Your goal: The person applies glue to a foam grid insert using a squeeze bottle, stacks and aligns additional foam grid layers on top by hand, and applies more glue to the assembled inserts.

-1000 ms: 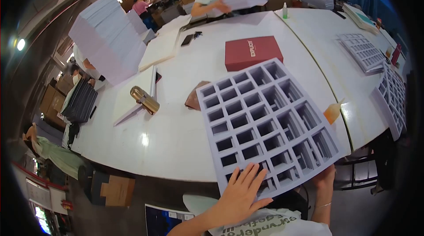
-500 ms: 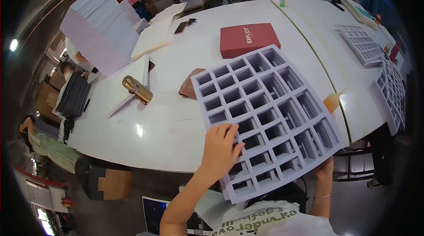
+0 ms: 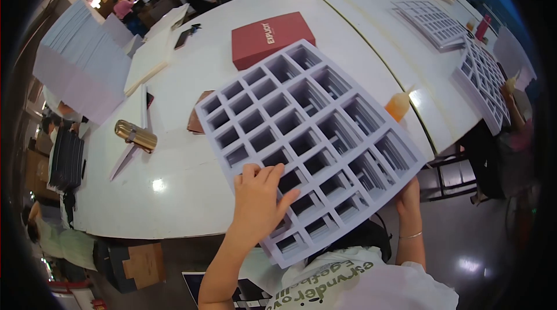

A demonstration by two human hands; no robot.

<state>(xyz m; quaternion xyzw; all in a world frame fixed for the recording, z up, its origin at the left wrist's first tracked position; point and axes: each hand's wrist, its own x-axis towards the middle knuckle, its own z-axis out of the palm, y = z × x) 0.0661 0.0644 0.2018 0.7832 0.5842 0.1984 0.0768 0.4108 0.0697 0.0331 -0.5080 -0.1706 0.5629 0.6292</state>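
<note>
A stack of pale lavender grid inserts (image 3: 264, 148), cut through with rectangular openings, leans tilted over the table's near edge against my body. My left hand (image 3: 258, 199) is at its left side, fingers bent over the grid bars and thumb lying across an opening. At the lower right, my right hand (image 3: 408, 195) grips the stack's edge from the side and below; most of its fingers are hidden underneath. Layered edges show inside the openings.
Beyond the stack lies a red box (image 3: 272, 37) on the white table (image 3: 185, 176). A gold flask (image 3: 136, 136), tall white sheet stack (image 3: 87, 66), phone (image 3: 183, 38) and orange-tipped bottle (image 3: 398, 105) surround it. More grid inserts (image 3: 432, 22) lie right, near a co-worker.
The view has swung to the right, so table items appear further left. Both hands keep their hold on the grid stack. At far right, another person's hand now shows beside the other inserts.
</note>
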